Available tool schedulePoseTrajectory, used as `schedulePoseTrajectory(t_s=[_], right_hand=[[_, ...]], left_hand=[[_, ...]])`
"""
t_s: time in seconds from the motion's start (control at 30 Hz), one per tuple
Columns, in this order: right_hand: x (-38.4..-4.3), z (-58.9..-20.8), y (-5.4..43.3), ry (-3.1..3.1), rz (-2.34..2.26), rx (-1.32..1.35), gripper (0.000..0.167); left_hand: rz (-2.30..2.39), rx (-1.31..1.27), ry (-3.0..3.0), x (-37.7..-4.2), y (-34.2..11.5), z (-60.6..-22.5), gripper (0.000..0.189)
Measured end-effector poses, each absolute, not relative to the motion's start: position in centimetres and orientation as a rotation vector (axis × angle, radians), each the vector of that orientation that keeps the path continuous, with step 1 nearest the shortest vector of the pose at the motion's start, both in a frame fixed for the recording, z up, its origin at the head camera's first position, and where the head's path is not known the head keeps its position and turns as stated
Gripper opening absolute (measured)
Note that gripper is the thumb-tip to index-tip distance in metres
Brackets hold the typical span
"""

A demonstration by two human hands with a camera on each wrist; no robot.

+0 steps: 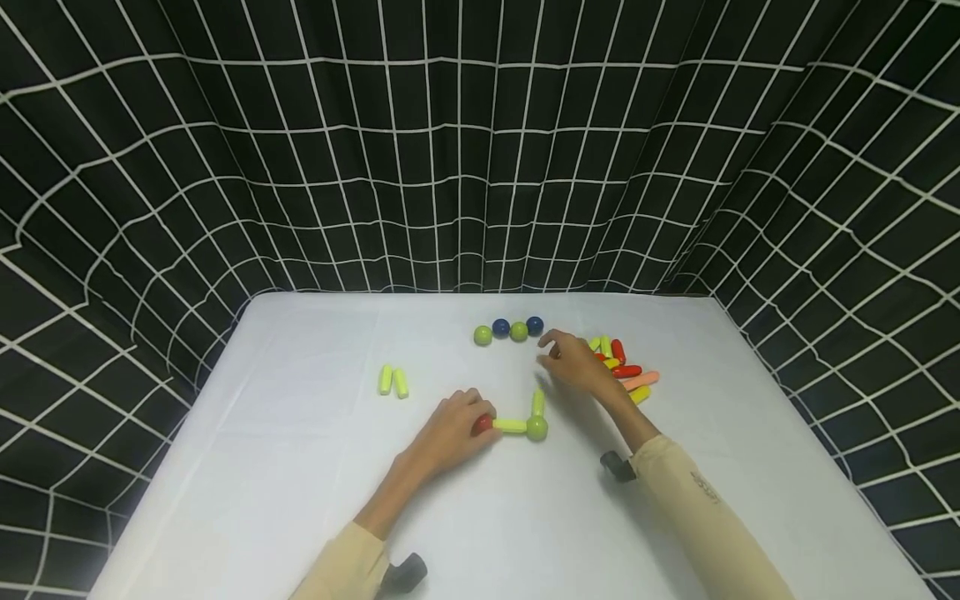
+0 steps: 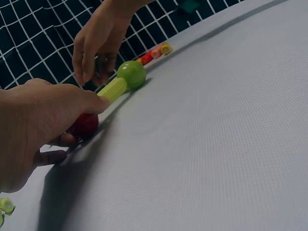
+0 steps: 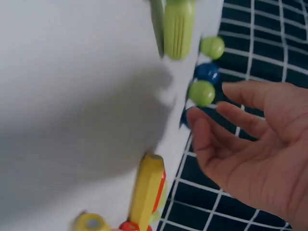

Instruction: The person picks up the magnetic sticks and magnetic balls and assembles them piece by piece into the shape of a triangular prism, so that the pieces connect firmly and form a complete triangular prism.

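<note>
Nearest: two beige sleeves (image 1: 701, 508), each with a dark wrist device (image 1: 617, 467) at the cuff.

Left hand (image 1: 450, 429): grasping the red ball (image 1: 483, 424), thumb against the adjoining stick.

Joined piece, at mid-table in front of the person: red ball at the left end; yellow-green stick (image 1: 510, 426) running right to a green ball (image 1: 537, 428); second yellow-green stick (image 1: 538, 402) pointing from that ball toward the far edge.

Loose pair, left of the joined piece: two yellow-green sticks (image 1: 401, 383), side by side, just apart.

Right hand (image 1: 573, 362): released, fingers loosely bent, above the table between the joined piece and the pile.

Pile of sticks (image 1: 627, 372), right: red, yellow, yellow-green, salmon, some overlapping.

Row of balls (image 1: 519, 332), toward the far edge: green, blue, green, blue, left to right.

White table (image 1: 247, 500); behind it, black cloth (image 1: 476, 112) with white grid lines.
</note>
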State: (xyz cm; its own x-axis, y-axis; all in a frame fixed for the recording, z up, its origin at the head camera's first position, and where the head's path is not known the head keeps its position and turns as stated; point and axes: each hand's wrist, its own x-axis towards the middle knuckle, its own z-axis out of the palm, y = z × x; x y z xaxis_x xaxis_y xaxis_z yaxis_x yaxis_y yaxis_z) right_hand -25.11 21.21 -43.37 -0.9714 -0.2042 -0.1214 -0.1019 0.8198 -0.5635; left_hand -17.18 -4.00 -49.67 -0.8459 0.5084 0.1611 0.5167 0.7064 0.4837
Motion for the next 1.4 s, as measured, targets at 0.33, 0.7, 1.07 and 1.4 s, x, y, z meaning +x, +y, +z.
schedulePoseTrajectory(t_s=[0.33,0.7,1.07,1.4], right_hand=[[-30.1,-44.9,21.2,2.888,-0.654,-0.333,0.058],[-27.0,-44.5,20.6,2.867,-0.57,-0.345,0.031],[-22.7,-44.3,18.8,2.698,-0.715,-0.128,0.046],[-22.6,-44.4,19.0,2.667,-0.777,-0.152,0.054]], left_hand=[[-0.813,-0.888,-2.87,-17.0,-4.0,-49.9,0.027],[-0.817,-0.903,-2.865,-16.9,-4.2,-49.7,0.027],[-0.783,-0.906,-2.85,-16.9,-4.2,-49.7,0.025],[-0.786,-0.9,-2.851,-17.0,-4.1,-49.7,0.027]])
